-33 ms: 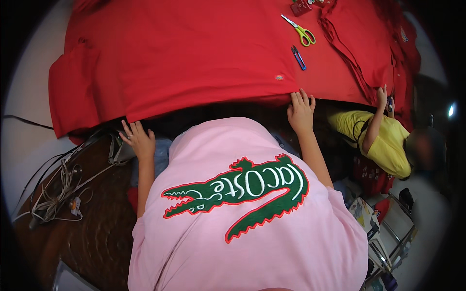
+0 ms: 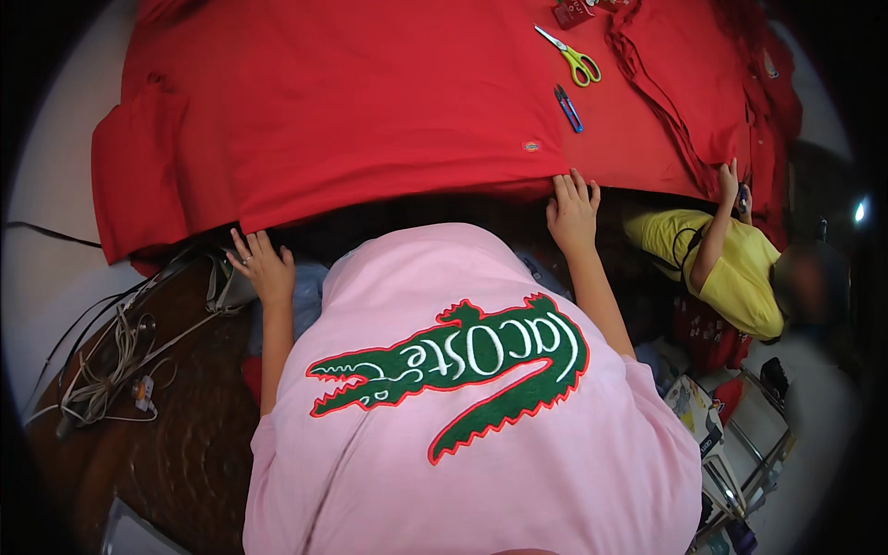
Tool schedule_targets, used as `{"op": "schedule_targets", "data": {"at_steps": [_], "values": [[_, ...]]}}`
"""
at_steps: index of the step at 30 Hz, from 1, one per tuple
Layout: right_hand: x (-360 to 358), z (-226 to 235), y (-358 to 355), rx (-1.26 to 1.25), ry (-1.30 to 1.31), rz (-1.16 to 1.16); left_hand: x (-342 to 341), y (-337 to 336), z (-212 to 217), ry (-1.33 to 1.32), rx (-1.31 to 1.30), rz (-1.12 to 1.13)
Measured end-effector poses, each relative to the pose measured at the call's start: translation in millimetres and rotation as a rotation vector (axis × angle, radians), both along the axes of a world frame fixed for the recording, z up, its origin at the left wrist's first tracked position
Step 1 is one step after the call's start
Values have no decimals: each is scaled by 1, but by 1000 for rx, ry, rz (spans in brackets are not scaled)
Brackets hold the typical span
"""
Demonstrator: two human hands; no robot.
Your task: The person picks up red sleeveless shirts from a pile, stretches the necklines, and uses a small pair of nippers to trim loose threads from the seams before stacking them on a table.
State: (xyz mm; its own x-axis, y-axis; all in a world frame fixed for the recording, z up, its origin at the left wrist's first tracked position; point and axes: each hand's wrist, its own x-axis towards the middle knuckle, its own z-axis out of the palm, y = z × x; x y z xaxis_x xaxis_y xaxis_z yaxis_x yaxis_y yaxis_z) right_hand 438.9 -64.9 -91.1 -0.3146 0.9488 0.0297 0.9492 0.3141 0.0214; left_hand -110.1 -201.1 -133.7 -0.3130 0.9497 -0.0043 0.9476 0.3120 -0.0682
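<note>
A red shirt-like garment [image 2: 388,102] lies spread over the work surface, with a small patch [image 2: 531,146] near its lower right corner. My left hand [image 2: 265,268] is at the garment's near edge on the left, fingers spread and fingertips touching the hem. At the right end of the same hem, my right hand [image 2: 574,215] has its fingers stretched out, the tips on the cloth by the corner. Past that corner lie blue thread snips [image 2: 569,109] and, farther off, scissors with yellow-green handles [image 2: 580,68]. Both thumbs are partly hidden.
On the right a co-worker in a yellow shirt [image 2: 712,259] handles another red garment [image 2: 680,88]. A small red box [image 2: 573,13] stands at the far side. Tangled cables [image 2: 111,361] lie low on the left. A metal rack [image 2: 740,462] with items is at the lower right.
</note>
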Motion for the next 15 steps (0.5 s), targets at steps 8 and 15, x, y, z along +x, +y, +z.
{"op": "schedule_targets", "data": {"at_steps": [8,15], "values": [[-11,18,18,175,298,-46,0,-3,-9,-78,43,-32],[-98,39,52,175,392,490,13,6,4,-119,81,-10]]}}
